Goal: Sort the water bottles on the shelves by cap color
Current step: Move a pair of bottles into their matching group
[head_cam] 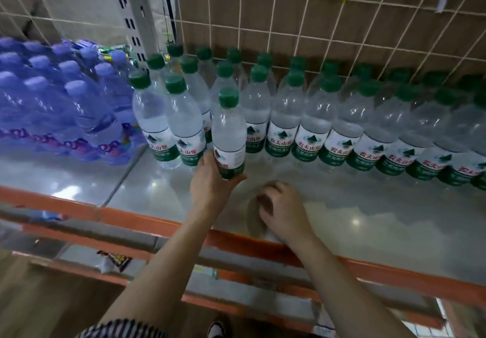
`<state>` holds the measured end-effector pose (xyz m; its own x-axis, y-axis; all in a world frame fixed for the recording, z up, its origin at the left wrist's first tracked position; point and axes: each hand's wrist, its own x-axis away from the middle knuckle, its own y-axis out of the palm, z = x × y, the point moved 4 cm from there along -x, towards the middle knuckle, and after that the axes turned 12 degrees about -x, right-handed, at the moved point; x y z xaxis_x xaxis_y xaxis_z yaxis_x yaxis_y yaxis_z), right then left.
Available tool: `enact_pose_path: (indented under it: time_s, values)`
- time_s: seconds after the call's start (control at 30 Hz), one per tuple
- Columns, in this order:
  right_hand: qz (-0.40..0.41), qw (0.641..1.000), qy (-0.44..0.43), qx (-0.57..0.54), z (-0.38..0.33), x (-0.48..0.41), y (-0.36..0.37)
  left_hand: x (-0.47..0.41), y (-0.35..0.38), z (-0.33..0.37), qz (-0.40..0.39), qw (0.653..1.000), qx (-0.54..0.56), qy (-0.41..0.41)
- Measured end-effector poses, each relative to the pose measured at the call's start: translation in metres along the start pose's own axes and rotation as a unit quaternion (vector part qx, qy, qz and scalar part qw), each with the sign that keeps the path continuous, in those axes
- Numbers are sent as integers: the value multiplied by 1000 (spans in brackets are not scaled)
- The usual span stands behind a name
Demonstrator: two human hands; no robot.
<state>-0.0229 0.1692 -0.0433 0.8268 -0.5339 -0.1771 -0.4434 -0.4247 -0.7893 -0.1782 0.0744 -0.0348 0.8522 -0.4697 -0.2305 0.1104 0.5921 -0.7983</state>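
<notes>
In the head view, the left hand (210,183) wraps thumb and fingers round the base of a green-capped water bottle (228,132), holding it upright just in front of the rows of green-capped bottles (313,116) that stand beyond both hands. The right hand (285,212) rests just right of it on the shelf (368,222), its blurred fingers curled under with nothing seen in them. Well left of the left hand sits a pack of purple-capped bottles (60,106).
</notes>
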Motion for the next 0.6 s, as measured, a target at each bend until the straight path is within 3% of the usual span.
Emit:
enact_pose_path:
  time_s: [0.3, 0.5, 0.6]
  values:
    - [15, 998, 50, 22, -7, -3, 9, 4, 0, -9, -55, 990, 107, 75]
    - [27, 999, 39, 25, -9, -2, 11, -1, -4, -12, -6, 998, 60, -10]
    - [24, 999, 33, 31, -11, -3, 11, 1, -4, -16, -2, 999, 34, -11]
